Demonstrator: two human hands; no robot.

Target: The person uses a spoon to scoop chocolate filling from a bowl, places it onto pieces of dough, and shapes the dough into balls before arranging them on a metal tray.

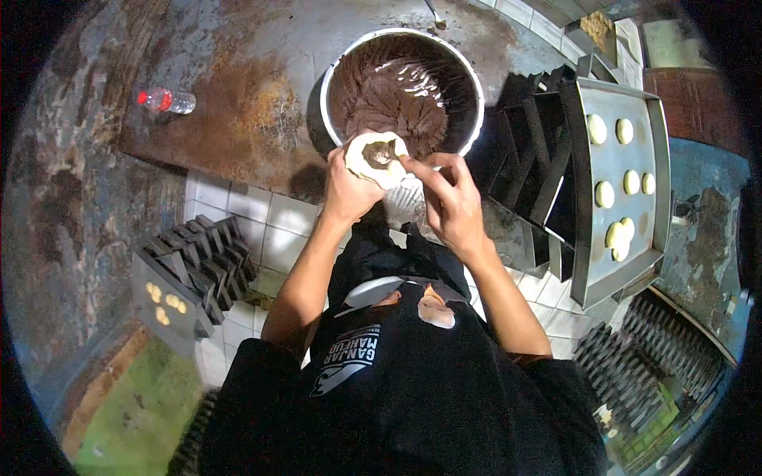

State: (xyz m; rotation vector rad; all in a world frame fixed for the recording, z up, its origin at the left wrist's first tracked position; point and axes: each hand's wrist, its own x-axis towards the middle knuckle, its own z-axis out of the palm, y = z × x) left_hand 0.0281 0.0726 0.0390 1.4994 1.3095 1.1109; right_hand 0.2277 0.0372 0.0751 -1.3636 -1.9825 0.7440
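My left hand holds a pale, flattened round of dough with a dark, glossy filling in its middle. My right hand has its index finger at the right edge of the dough and the other fingers curled; whether these hold anything is unclear. Just beyond both hands sits a large white-rimmed bowl of thick dark brown paste, partly hidden behind the dough and my fingers.
A worn metal worktable carries a plastic bottle and a utensil. To my right, a tray of dough balls tops stacked trays. More stacked trays stand low at left and lower right.
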